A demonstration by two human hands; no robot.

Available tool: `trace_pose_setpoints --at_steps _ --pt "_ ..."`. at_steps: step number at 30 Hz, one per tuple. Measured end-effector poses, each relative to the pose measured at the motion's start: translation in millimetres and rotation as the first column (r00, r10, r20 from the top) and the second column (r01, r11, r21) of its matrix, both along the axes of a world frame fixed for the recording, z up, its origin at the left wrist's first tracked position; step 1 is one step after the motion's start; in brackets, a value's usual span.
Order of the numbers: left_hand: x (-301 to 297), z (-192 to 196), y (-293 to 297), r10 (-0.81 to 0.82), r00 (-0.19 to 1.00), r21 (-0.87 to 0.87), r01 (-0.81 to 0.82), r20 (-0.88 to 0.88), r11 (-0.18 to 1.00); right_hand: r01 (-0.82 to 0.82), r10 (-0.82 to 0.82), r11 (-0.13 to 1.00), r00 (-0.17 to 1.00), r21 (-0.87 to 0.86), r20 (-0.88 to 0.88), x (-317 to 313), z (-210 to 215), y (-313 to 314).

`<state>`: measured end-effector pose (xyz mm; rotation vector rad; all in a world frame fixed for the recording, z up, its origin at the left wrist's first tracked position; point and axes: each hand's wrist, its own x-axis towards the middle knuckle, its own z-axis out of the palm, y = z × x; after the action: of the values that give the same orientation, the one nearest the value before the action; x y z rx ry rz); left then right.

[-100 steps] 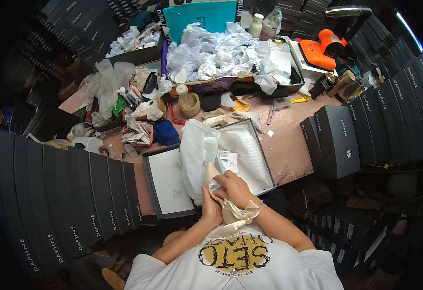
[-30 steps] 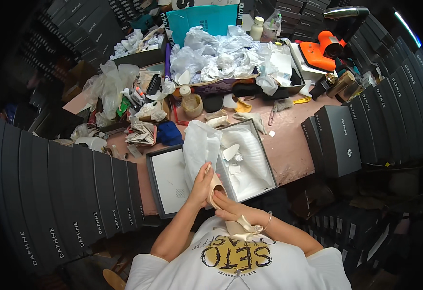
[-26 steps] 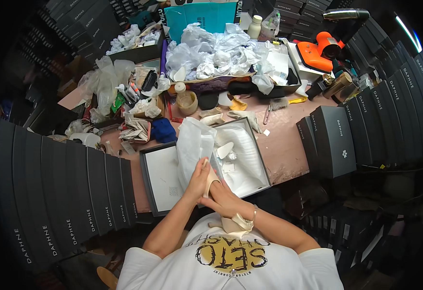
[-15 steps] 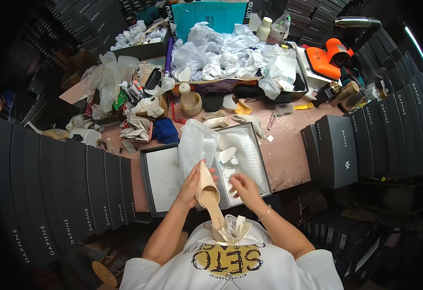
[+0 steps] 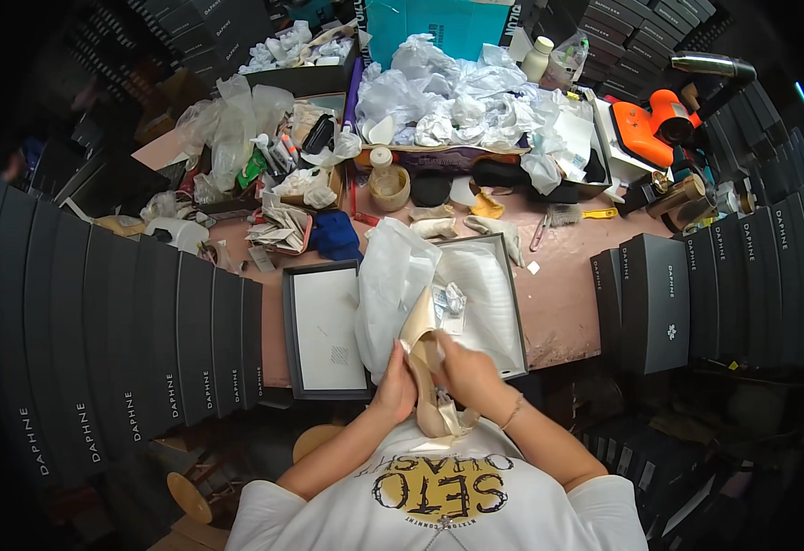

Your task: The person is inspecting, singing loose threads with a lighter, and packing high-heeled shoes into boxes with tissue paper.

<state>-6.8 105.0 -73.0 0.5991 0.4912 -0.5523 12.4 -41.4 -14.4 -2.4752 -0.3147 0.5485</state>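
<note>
A cream pointed-toe shoe (image 5: pixel 417 321) with a bow-like trim at its heel end is held in front of my chest, toe pointing away from me. My left hand (image 5: pixel 395 393) is closed around its left side. The closed fingers of my right hand (image 5: pixel 472 378) are in the shoe's opening; what they hold, if anything, is hidden. Beyond the toe is an open shoebox (image 5: pixel 518 317) lined with white wrapping (image 5: pixel 477 289), with a small crumpled packet (image 5: pixel 455 298) inside. A sheet of white tissue paper (image 5: pixel 393 275) hangs over the box's left side.
A box lid (image 5: pixel 326 342) lies left of the shoebox. Dark shoeboxes stand in rows at left (image 5: pixel 117 340) and right (image 5: pixel 654 303). Farther back are a bin of crumpled paper (image 5: pixel 438 92), a jar (image 5: pixel 389 188), a brush (image 5: pixel 567 215) and an orange device (image 5: pixel 645 129).
My right hand has moved from over the box to the shoe's opening. The shoe has shifted slightly right. A white oval piece seen in the box is no longer visible there.
</note>
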Motion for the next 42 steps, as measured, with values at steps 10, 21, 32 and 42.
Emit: trace_pose_setpoints --at_steps 10,21,32,42 --pt "11 -13 11 -0.120 0.993 -0.016 0.120 -0.020 0.993 -0.186 0.150 0.978 0.944 0.099 0.294 -20 -26 -11" --pt "-5 -20 13 -0.326 0.933 0.008 0.331 -0.150 0.944 -0.170 0.156 0.984 0.970 0.057 0.189 -27 -29 -22" --pt "-13 -18 -6 -0.127 0.992 0.093 0.129 -0.025 0.987 -0.033 -0.015 0.993 0.917 0.112 0.400 -16 -46 14" --pt "-13 -17 3 -0.087 0.989 -0.012 0.086 -0.117 0.996 -0.069 0.018 0.985 0.952 0.157 0.305 -26 -49 2"
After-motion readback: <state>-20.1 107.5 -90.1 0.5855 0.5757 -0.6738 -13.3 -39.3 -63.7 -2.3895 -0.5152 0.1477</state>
